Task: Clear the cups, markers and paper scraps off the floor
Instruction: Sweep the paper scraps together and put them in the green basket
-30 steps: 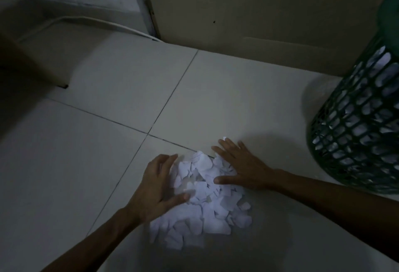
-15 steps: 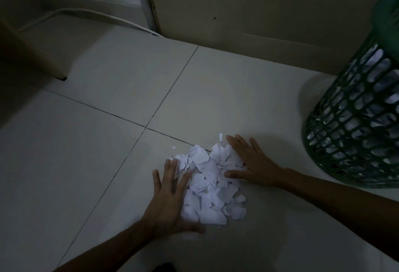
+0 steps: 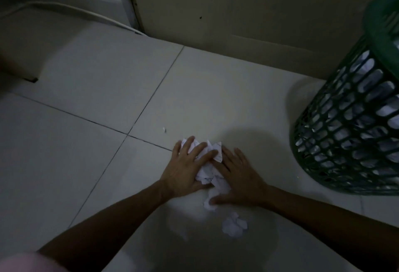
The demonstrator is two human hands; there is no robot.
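A heap of paper scraps (image 3: 210, 165) is pressed between both hands on the tiled floor (image 3: 86, 142). The left hand (image 3: 185, 169) and right hand (image 3: 239, 178) are laid flat, fingers straight. A few scraps (image 3: 234, 226) (loose ones) lie nearer. A green basket (image 3: 349, 133) stands at right.

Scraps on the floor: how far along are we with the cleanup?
Done: the green bin already shows white paper through its mesh, and no cups or markers are on the floor in view. In hand: the left hand and right hand press a pile of scraps together between them. Left: a small clump near the wrists and a stray bit beyond the pile.
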